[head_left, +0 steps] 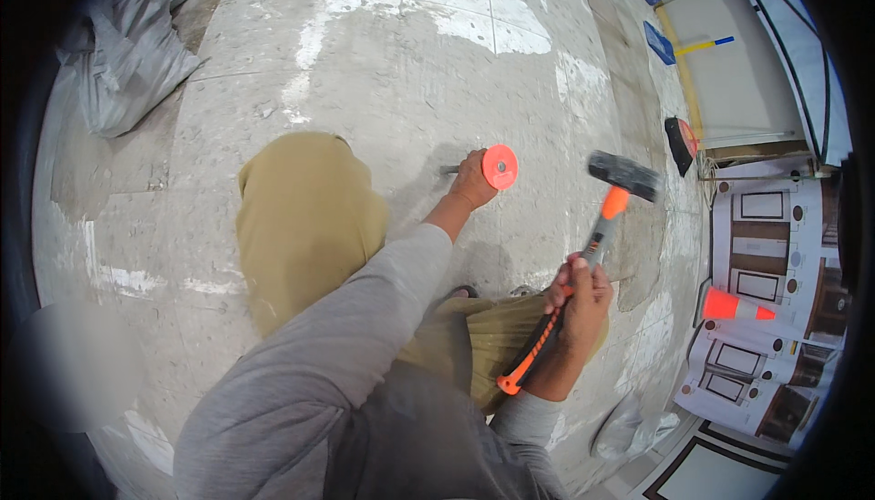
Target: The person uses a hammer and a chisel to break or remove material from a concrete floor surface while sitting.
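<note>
Head view: scuffed grey floor with white patches (401, 90). Left hand (471, 183) fisted around metal chisel with round orange-red guard (500, 168), low over floor; tip contact unclear. Right hand (581, 298) wrapped around orange-and-black hammer with dark block head (599, 228), apart from chisel. Off-centre blow could glance onto left knuckles.

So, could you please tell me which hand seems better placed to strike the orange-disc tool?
Probably the right hand: it grips the hammer by its handle. The left hand is occupied, gripping the orange-disc tool just behind its disc.
</note>
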Action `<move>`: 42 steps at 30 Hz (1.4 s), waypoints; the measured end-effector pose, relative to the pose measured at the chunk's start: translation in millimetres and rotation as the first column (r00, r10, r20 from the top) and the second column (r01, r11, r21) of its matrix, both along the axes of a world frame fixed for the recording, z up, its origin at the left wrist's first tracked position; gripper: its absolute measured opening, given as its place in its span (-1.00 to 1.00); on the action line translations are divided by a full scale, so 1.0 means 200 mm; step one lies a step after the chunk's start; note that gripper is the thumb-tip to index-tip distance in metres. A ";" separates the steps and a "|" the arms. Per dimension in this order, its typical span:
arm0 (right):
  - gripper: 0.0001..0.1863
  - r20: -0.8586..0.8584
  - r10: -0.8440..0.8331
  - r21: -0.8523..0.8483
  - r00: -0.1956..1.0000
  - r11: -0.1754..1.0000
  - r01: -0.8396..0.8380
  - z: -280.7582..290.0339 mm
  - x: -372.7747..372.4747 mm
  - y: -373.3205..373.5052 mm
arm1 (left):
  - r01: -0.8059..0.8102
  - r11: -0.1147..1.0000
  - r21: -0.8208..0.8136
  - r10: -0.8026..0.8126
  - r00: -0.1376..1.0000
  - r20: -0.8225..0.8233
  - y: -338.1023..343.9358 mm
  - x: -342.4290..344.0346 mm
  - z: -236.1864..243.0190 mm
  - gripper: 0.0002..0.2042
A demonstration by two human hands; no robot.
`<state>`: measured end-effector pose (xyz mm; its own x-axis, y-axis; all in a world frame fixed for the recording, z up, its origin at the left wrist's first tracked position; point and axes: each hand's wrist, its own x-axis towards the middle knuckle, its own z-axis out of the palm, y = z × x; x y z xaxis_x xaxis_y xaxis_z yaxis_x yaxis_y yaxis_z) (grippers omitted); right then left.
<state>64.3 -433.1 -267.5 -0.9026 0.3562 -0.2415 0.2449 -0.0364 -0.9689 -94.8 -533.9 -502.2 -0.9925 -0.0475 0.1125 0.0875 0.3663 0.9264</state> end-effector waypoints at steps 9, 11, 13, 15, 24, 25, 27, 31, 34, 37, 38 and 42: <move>-0.78 0.145 0.095 0.042 0.985 0.994 -0.102 -0.08 -0.04 -0.16 | 0.047 0.998 0.036 -0.049 0.997 0.062 -0.03 -0.05 0.01 -0.59; -0.78 0.132 0.099 0.052 0.986 0.993 -0.106 -0.07 -0.05 -0.17 | 0.015 1.000 0.028 -0.015 1.000 0.013 -0.04 -0.06 -0.01 -0.60; -0.78 0.123 0.085 0.091 0.989 0.991 -0.097 -0.07 -0.06 -0.17 | 0.011 0.999 0.039 -0.013 1.000 0.028 -0.04 -0.06 0.00 -0.60; -0.78 0.112 0.069 0.115 0.991 0.990 -0.082 -0.07 -0.07 -0.16 | 0.005 0.999 0.033 -0.006 1.000 0.031 -0.04 -0.06 0.01 -0.61; -0.77 0.180 0.074 0.195 0.981 0.975 -0.109 -0.08 -0.12 -0.20 | -0.050 0.997 0.051 0.053 0.997 -0.059 -0.05 -0.09 -0.02 -0.78; -0.77 0.205 0.088 0.213 0.975 0.968 -0.132 -0.12 -0.13 -0.19 | -0.051 0.996 0.071 0.054 0.997 -0.048 -0.05 -0.08 0.00 -0.78; -0.77 0.275 0.129 0.231 0.953 0.953 -0.196 -0.19 -0.16 -0.18 | -0.046 0.992 0.115 0.052 0.998 -0.044 -0.05 -0.09 0.02 -0.79; -0.76 0.370 0.187 0.225 0.910 0.932 -0.284 -0.30 -0.19 -0.19 | -0.066 0.965 0.255 0.075 0.997 -0.027 -0.08 -0.10 0.04 -0.80; -0.77 0.388 0.145 0.210 0.910 0.948 -0.241 -0.19 -0.17 -0.19 | -0.091 0.969 0.228 0.091 0.996 0.010 -0.10 -0.12 0.02 -0.80; -0.78 0.264 0.190 0.271 0.946 0.927 -0.261 0.04 -0.20 -0.18 | -0.094 0.959 0.268 0.081 0.995 0.060 -0.11 -0.12 0.00 -0.80; -0.78 0.155 0.170 0.283 0.973 0.936 -0.208 0.13 -0.20 -0.18 | -0.087 0.949 0.304 0.065 0.994 0.083 -0.10 -0.10 0.00 -0.80; -0.79 -0.297 0.129 0.376 0.946 0.927 -0.008 0.40 -0.27 -0.30 | 0.001 0.994 0.105 -0.002 1.000 0.009 -0.10 -0.11 -0.06 -0.74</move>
<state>9.4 -493.4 -186.6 -0.9352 0.2988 0.1902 -0.0818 0.3403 -0.9367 -116.3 -553.6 -514.8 -0.9936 -0.0567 0.0979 0.0795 0.2665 0.9606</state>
